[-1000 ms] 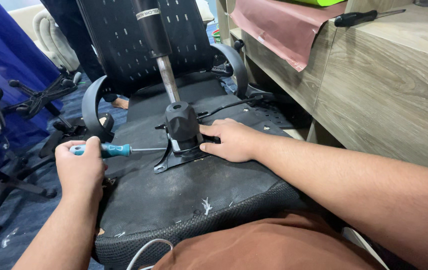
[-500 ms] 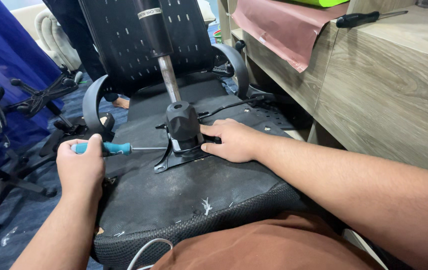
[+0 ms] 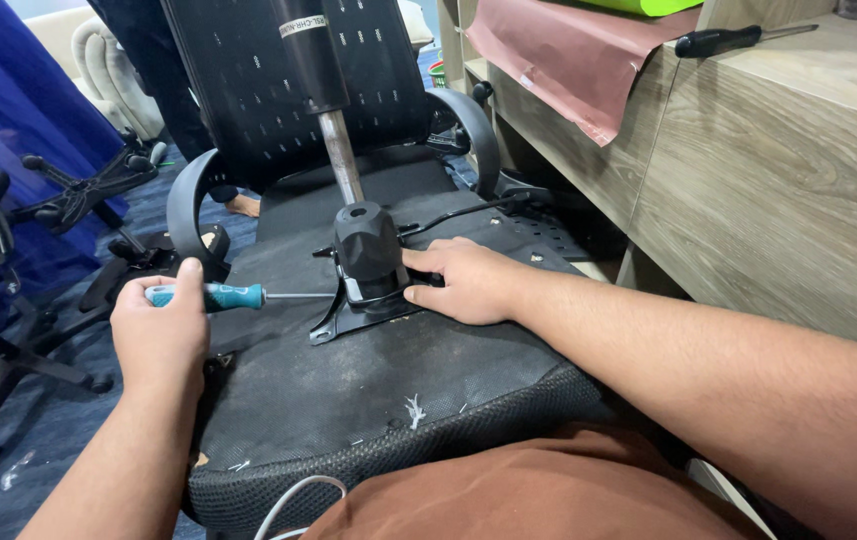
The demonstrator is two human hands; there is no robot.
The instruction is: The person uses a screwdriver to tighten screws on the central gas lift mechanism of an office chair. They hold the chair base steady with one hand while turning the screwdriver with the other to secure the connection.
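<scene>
An upturned black office chair seat [image 3: 348,390] lies in front of me, underside up. On it sits a black tilt mechanism [image 3: 368,262] on a metal plate, with a gas cylinder [image 3: 320,90] rising from it. My left hand [image 3: 160,335] grips a teal-handled screwdriver [image 3: 218,296], held level, its shaft pointing right with the tip at the plate's left side. My right hand [image 3: 468,282] rests flat against the mechanism's right side, fingers touching the plate. A black armrest [image 3: 186,205] curves up on the left.
A wooden cabinet [image 3: 788,190] stands close on the right, with a black-handled screwdriver [image 3: 723,40] and reddish cloth [image 3: 568,60] on it. Black chair bases [image 3: 18,330] crowd the floor at left. A blue curtain [image 3: 8,110] hangs behind.
</scene>
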